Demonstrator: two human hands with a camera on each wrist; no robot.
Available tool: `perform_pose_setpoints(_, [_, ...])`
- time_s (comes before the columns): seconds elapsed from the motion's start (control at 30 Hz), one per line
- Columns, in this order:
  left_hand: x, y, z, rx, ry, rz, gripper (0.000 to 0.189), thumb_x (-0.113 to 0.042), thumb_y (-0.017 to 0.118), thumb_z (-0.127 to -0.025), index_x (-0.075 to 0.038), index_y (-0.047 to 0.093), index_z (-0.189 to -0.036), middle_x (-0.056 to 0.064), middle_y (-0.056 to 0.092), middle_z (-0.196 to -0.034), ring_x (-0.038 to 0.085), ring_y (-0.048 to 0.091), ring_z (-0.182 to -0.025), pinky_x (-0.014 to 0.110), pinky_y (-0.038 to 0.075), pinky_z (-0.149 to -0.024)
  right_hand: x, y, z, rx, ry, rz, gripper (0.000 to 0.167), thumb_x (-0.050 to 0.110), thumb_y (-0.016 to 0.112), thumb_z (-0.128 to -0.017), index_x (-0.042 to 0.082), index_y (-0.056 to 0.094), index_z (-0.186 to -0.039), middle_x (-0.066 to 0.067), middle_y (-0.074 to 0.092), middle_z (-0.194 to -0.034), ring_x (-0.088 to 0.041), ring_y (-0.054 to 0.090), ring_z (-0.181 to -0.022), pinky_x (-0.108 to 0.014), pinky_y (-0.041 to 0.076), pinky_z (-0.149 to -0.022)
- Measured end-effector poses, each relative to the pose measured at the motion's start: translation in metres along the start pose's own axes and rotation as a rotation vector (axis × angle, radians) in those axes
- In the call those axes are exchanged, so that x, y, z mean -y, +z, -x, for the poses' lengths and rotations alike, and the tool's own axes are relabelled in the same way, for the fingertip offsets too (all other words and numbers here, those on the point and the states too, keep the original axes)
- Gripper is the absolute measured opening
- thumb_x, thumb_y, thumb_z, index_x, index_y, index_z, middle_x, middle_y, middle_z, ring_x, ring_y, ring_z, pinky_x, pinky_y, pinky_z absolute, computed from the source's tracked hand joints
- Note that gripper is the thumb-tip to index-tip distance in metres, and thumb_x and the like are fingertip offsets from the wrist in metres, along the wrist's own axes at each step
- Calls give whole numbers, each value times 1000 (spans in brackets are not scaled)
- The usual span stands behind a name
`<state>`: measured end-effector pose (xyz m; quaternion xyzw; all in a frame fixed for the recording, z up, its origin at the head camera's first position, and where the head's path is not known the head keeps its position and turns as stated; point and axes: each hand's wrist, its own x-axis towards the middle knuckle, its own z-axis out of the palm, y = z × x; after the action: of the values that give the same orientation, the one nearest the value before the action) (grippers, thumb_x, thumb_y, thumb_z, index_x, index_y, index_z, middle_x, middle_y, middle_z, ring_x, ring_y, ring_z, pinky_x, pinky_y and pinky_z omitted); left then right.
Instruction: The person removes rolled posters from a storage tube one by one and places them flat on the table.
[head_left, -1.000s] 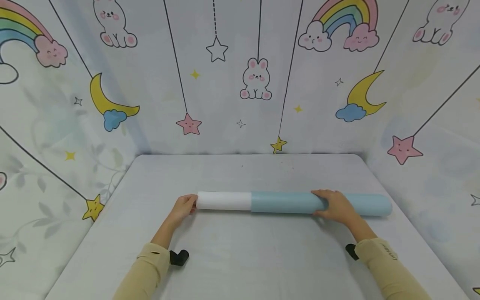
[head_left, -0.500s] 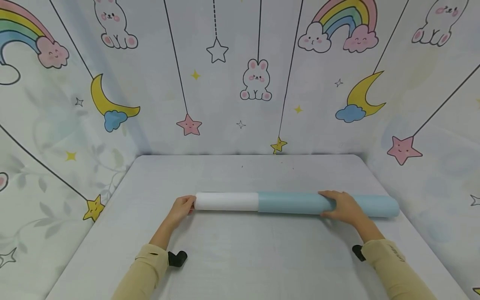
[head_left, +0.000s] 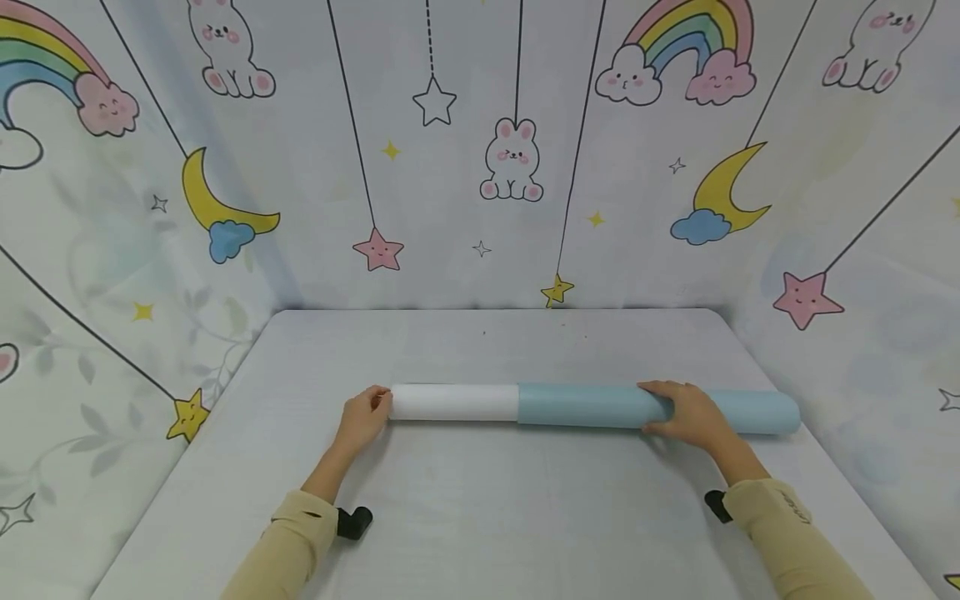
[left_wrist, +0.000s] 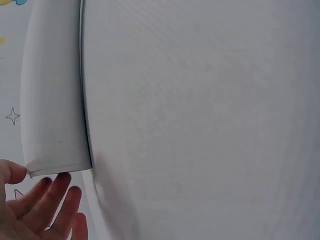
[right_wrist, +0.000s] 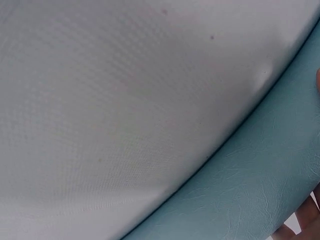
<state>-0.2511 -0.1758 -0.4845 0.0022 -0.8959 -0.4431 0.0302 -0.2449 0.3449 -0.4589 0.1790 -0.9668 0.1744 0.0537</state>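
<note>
A long roll lies crosswise on the table, made of a white roll (head_left: 453, 402) at the left and a wider light blue roll (head_left: 585, 406) with a leathery, creased surface at the right. My left hand (head_left: 365, 418) is at the white roll's left end. In the left wrist view, its thumb meets one corner of the end's rim while the fingertips (left_wrist: 62, 179) sit against the edge. My right hand (head_left: 690, 414) grips the blue roll from above, its fingers spread round it. Only bits of those fingers (right_wrist: 307, 212) show in the right wrist view.
The roll rests on a white-covered table (head_left: 480, 508), its blue end close to the right edge. Behind and at both sides hangs a white cloth (head_left: 450, 183) printed with rainbows, moons, stars and bunnies.
My right hand has moved right with the blue roll, so more of the white roll shows. My left hand has shifted slightly left, and its fingers have lifted a little at the white end.
</note>
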Motion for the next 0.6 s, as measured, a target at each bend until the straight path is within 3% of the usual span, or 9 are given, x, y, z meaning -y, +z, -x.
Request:
perform_pose_setpoints(0.13, [-7,1,1,-75,128,-159,38,-20,48,-92,1,50,-123,18,54,-113,33,54,-102,44,45,-82,1,0,0,-2,-4,2,70,26,83,-63,6,55,-125,-23,53,-123,-44,46,-112,-58,33,-91])
perform_pose_setpoints(0.3, [-21,3,-2,-117,293,-376,51,-26,59,-87,-3,46,-130,20,46,-125,38,48,-110,52,42,-83,1,0,0,-3,-5,6,70,27,82,-63,6,55,-125,-23,54,-123,-44,47,-112,-58,32,-91])
perform_pose_setpoints(0.47, [-33,10,-7,-5,452,-592,79,-47,65,-79,-8,33,-140,15,40,-135,37,34,-125,58,32,-92,2,-1,-1,-3,-13,4,70,27,82,-63,5,55,-124,-24,54,-122,-43,47,-112,-58,30,-92])
perform_pose_setpoints(0.6, [-39,19,-13,80,504,-668,95,-56,68,-71,-11,26,-144,13,34,-141,35,22,-132,61,23,-97,2,-1,-1,6,-8,-5,70,25,82,-63,5,55,-125,-23,54,-122,-43,47,-113,-58,29,-93])
